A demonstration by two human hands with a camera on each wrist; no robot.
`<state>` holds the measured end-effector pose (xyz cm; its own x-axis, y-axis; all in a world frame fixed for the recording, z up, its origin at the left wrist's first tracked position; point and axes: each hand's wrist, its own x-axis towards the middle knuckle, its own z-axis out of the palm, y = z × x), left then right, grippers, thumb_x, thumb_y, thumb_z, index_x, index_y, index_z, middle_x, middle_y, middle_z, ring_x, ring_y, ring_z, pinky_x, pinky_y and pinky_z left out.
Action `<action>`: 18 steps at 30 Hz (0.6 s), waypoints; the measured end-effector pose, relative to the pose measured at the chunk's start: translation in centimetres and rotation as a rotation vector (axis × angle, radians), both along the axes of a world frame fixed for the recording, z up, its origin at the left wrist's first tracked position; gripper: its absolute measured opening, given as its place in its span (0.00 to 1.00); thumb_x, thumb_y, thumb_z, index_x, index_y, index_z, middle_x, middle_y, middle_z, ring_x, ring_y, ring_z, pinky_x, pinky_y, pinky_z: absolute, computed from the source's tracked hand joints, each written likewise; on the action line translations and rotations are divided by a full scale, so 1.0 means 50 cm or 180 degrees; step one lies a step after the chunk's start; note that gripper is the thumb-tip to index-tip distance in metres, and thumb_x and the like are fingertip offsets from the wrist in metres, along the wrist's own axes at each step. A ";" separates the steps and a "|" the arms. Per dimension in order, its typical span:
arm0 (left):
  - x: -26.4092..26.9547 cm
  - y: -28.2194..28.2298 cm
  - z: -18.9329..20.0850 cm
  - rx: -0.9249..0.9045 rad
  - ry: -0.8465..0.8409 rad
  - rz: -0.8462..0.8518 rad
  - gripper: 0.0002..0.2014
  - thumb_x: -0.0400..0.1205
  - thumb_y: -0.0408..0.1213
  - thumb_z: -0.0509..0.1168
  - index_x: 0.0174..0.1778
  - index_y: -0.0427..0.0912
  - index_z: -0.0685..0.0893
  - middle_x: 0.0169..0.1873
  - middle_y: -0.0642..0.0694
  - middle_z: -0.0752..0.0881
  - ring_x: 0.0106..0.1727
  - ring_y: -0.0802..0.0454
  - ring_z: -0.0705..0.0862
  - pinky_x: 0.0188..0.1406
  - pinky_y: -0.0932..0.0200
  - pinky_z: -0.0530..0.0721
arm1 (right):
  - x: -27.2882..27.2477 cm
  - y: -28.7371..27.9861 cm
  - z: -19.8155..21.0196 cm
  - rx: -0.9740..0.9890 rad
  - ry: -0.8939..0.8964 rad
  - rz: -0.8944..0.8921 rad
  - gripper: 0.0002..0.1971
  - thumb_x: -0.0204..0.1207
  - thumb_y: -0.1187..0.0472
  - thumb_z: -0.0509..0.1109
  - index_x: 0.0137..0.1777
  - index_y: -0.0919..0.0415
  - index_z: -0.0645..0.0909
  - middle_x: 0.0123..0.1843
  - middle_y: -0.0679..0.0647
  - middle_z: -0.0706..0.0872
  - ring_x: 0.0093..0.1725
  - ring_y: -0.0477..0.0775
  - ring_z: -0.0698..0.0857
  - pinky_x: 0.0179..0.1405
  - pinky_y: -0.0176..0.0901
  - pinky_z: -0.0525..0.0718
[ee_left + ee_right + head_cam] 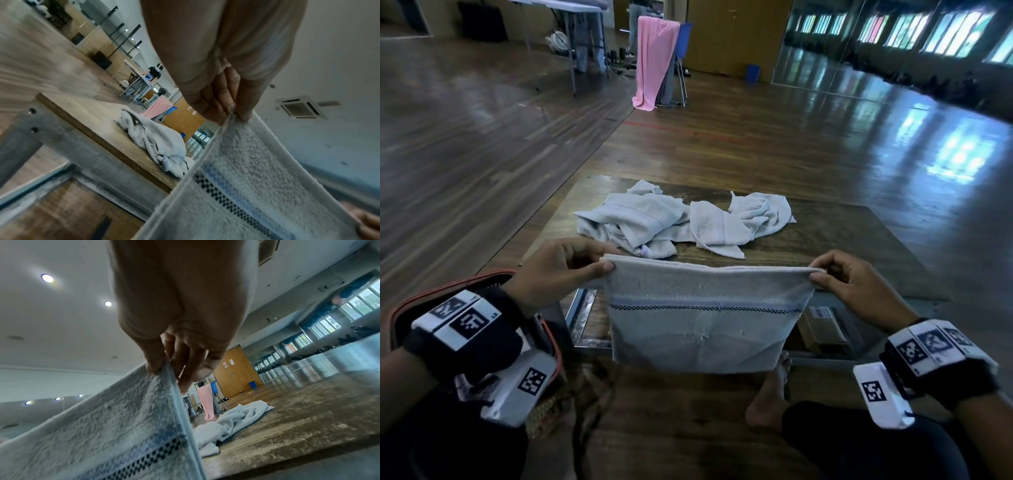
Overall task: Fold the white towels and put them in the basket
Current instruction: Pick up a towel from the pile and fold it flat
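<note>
White terry towel [698,318] with a blue checkered stripe hangs in the air between both hands, on the near side of the low wooden table [825,236], its lower edge dangling below the table edge toward the person's bare foot [770,394]. It looks already doubled over: two layers show at the top edge.

Grip:
- left hand [558,270] pinches the top left corner, thumb on the near face, fingers curled behind
- right hand [859,284] pinches the top right corner the same way
- both wrist views show only fingertips [232,107] on the hem, so the hold is shallow

Basket [544,329]: red-rimmed, just left of the table, under the left forearm, mostly hidden. Can't tell what's in it.

Pile of unfolded towels [681,222] sits on the far half of the table, well apart from the held one.

Risks, as I read it:
- shallow corner pinch plus two layers means the back layer can slip out and the fold opens
- top edge sags slightly in the middle; if the corners come together unevenly the next fold goes skewed
- hanging edge can catch the table edge or the metal frame [585,322] below it when laid down, and bunch up
- laying it too far across the table lands it on the pile
- basket is partly blocked by the left arm, so the drop-in is half blind
</note>
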<state>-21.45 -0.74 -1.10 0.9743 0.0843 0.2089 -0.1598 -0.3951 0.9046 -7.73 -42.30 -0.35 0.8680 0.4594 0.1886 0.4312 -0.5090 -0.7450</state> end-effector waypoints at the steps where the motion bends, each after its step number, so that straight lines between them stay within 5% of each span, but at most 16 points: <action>1: -0.002 0.001 -0.003 0.0243 -0.0040 -0.0009 0.07 0.75 0.31 0.69 0.48 0.41 0.87 0.43 0.45 0.89 0.43 0.56 0.88 0.39 0.69 0.85 | -0.001 -0.002 -0.003 0.0001 0.0016 0.0012 0.06 0.76 0.64 0.69 0.45 0.50 0.81 0.41 0.50 0.88 0.41 0.42 0.86 0.42 0.35 0.83; 4: -0.002 0.008 -0.014 0.0669 0.0211 -0.0339 0.08 0.75 0.38 0.68 0.47 0.39 0.84 0.41 0.41 0.88 0.43 0.45 0.87 0.43 0.56 0.87 | 0.000 -0.009 -0.004 -0.0266 0.0265 0.0246 0.05 0.77 0.63 0.68 0.44 0.51 0.80 0.38 0.49 0.88 0.37 0.39 0.85 0.37 0.33 0.82; 7: 0.022 0.028 -0.012 0.0028 0.0689 -0.0461 0.13 0.73 0.44 0.68 0.47 0.37 0.83 0.43 0.38 0.88 0.45 0.45 0.88 0.42 0.59 0.88 | 0.020 -0.014 0.012 -0.0294 0.0507 0.0435 0.05 0.76 0.63 0.69 0.43 0.52 0.81 0.36 0.45 0.89 0.36 0.35 0.85 0.35 0.25 0.80; 12: 0.124 0.030 0.051 0.1172 -0.0106 -0.0092 0.03 0.78 0.34 0.68 0.46 0.43 0.84 0.42 0.43 0.88 0.44 0.44 0.87 0.48 0.46 0.85 | 0.098 0.023 0.076 -0.0486 -0.0341 -0.0007 0.08 0.76 0.66 0.70 0.45 0.50 0.83 0.41 0.41 0.88 0.37 0.29 0.85 0.34 0.22 0.78; 16: 0.194 0.012 0.162 0.1615 -0.1126 0.0542 0.05 0.78 0.29 0.68 0.48 0.32 0.85 0.39 0.41 0.86 0.35 0.67 0.82 0.39 0.77 0.75 | 0.163 0.057 0.173 -0.0145 -0.0994 -0.0500 0.06 0.77 0.67 0.69 0.48 0.55 0.84 0.40 0.53 0.87 0.31 0.29 0.82 0.34 0.20 0.77; 18: 0.209 0.003 0.219 0.1630 -0.1472 0.0784 0.06 0.79 0.30 0.67 0.48 0.30 0.84 0.38 0.41 0.84 0.35 0.59 0.81 0.36 0.78 0.73 | 0.181 0.067 0.227 0.0112 -0.1240 -0.0672 0.06 0.78 0.67 0.67 0.50 0.59 0.84 0.39 0.53 0.85 0.30 0.30 0.82 0.32 0.17 0.76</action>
<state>-11.02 -0.58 9.83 0.7422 0.0710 0.6664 -0.3327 -0.8241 0.4584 1.31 -38.93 10.98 0.8032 0.2670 0.5326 0.5725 -0.5933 -0.5659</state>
